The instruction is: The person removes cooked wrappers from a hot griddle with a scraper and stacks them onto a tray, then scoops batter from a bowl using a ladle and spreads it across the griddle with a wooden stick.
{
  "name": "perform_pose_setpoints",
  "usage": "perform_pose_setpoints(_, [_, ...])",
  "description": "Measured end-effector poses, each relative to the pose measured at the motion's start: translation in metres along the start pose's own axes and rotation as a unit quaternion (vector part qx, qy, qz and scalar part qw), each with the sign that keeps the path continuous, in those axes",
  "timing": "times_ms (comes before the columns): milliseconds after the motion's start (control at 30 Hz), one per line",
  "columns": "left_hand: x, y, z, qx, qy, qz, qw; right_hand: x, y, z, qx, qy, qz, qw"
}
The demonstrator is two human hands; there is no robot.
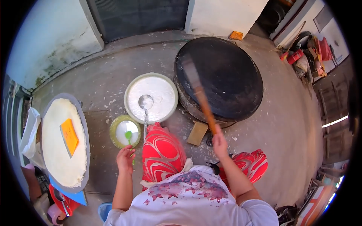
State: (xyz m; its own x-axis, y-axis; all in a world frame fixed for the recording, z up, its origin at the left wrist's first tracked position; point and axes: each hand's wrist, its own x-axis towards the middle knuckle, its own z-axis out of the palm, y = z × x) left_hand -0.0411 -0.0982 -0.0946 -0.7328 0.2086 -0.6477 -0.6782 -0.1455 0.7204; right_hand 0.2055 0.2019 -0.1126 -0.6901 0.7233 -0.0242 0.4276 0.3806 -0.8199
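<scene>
My right hand (220, 145) is closed around the wooden handle of a long spatula (203, 102). Its flat greyish head, smeared by motion, is over the left part of a large round black griddle (226, 79). My left hand (125, 160) has its fingers curled on the thin handle of a green spoon (129, 135), whose head is over a small green-rimmed bowl (113, 132) with white contents. Beside the griddle stands a large basin (127, 98) of white batter. A metal ladle (145, 113) rests in it, handle toward me.
At left, a round grey board (86, 150) bears a pale flat sheet (56, 132) with an orange scraper (70, 136) on it. A brick-like block (197, 133) lies by the griddle's base. Clutter (307, 56) stands against the right wall. A blue container (104, 211) is near my left elbow.
</scene>
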Motion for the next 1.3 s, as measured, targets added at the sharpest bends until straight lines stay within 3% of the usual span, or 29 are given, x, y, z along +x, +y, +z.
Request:
perform_pose_setpoints(67, [0.000, 0.002, 0.003, 0.000, -0.023, 0.013, 1.000, 0.021, 0.019, -0.013, 0.160, 0.282, 0.106, 0.940])
perform_pose_setpoints(100, [0.002, 0.001, 0.002, 0.000, -0.024, 0.013, 1.000, 0.021, 0.022, -0.012, 0.160, 0.282, 0.106, 0.940])
perform_pose_setpoints(167, [0.009, -0.004, -0.001, 0.010, -0.027, 0.027, 0.999, 0.021, 0.029, -0.010, -0.008, 0.348, 0.226, 0.910])
perform_pose_setpoints(233, [0.011, -0.006, 0.003, 0.011, -0.025, 0.021, 0.999, 0.003, 0.023, 0.014, -0.008, 0.126, -0.056, 0.990])
perform_pose_setpoints(300, [0.009, -0.006, 0.007, 0.013, -0.016, 0.015, 1.000, -0.009, -0.004, 0.019, -0.071, -0.146, -0.050, 0.985])
perform_pose_setpoints(333, [0.007, -0.005, 0.009, 0.017, -0.026, 0.010, 0.999, -0.007, -0.002, 0.020, -0.070, -0.148, -0.049, 0.985])
perform_pose_setpoints(400, [0.005, -0.004, 0.009, 0.015, -0.028, 0.009, 0.999, 0.012, 0.002, 0.020, 0.038, -0.028, -0.057, 0.997])
perform_pose_setpoints(433, [0.005, -0.005, 0.007, 0.019, -0.030, 0.010, 0.999, 0.027, -0.004, 0.013, 0.043, 0.078, -0.082, 0.993])
perform_pose_setpoints(467, [0.006, -0.006, 0.004, 0.024, -0.033, 0.009, 0.999, 0.042, -0.007, 0.002, 0.148, 0.118, 0.039, 0.981])
perform_pose_setpoints(500, [0.007, -0.007, 0.001, 0.020, -0.029, 0.011, 0.999, 0.057, -0.001, -0.009, 0.156, 0.191, 0.042, 0.968])
perform_pose_setpoints(533, [0.008, -0.009, -0.002, 0.019, -0.023, 0.009, 1.000, 0.068, 0.014, -0.023, 0.081, 0.237, 0.050, 0.967])
perform_pose_setpoints(567, [0.010, -0.011, -0.004, 0.016, -0.018, 0.006, 1.000, 0.081, 0.032, -0.030, -0.051, 0.321, -0.004, 0.946])
perform_pose_setpoints(600, [0.011, -0.012, -0.004, 0.011, -0.013, 0.007, 1.000, 0.090, 0.024, -0.038, -0.072, 0.330, 0.070, 0.939])
perform_pose_setpoints(667, [0.011, -0.016, -0.004, 0.036, 0.002, 0.001, 0.999, 0.101, -0.020, -0.035, -0.104, 0.254, 0.127, 0.953])
perform_pose_setpoints(733, [0.014, -0.022, 0.000, 0.033, 0.000, -0.010, 0.999, 0.112, -0.031, -0.010, -0.146, 0.080, -0.022, 0.986])
perform_pose_setpoints(800, [0.016, -0.023, 0.007, 0.031, -0.008, -0.017, 0.999, 0.107, -0.067, 0.002, -0.237, -0.065, -0.185, 0.951])
perform_pose_setpoints(867, [0.016, -0.021, 0.011, 0.022, -0.021, -0.016, 0.999, 0.109, -0.068, 0.006, -0.164, -0.065, -0.150, 0.973])
perform_pose_setpoints(933, [0.015, -0.019, 0.012, 0.022, -0.020, -0.010, 1.000, 0.119, -0.045, -0.004, -0.019, 0.117, -0.023, 0.993])
perform_pose_setpoints(1000, [0.015, -0.022, 0.008, 0.017, -0.015, -0.005, 1.000, 0.119, -0.044, -0.021, -0.089, 0.200, 0.123, 0.968])
perform_pose_setpoints(1067, [0.022, -0.028, 0.003, 0.044, -0.015, -0.010, 0.999, 0.105, -0.050, -0.012, -0.233, 0.125, -0.042, 0.963])
perform_pose_setpoints(1100, [0.023, -0.028, 0.005, 0.044, -0.015, -0.009, 0.999, 0.098, -0.059, -0.008, -0.214, 0.028, -0.114, 0.970])
perform_pose_setpoints(1133, [0.024, -0.028, 0.009, 0.040, -0.019, -0.020, 0.999, 0.094, -0.076, -0.004, -0.279, -0.037, -0.131, 0.951])
perform_pose_setpoints(1200, [0.023, -0.026, 0.014, 0.038, -0.022, -0.032, 0.999, 0.094, -0.069, 0.004, -0.097, 0.011, -0.107, 0.989])
perform_pose_setpoints(1300, [0.021, -0.022, 0.017, 0.027, -0.033, -0.006, 0.999, 0.106, -0.035, -0.011, -0.010, 0.191, 0.023, 0.981])
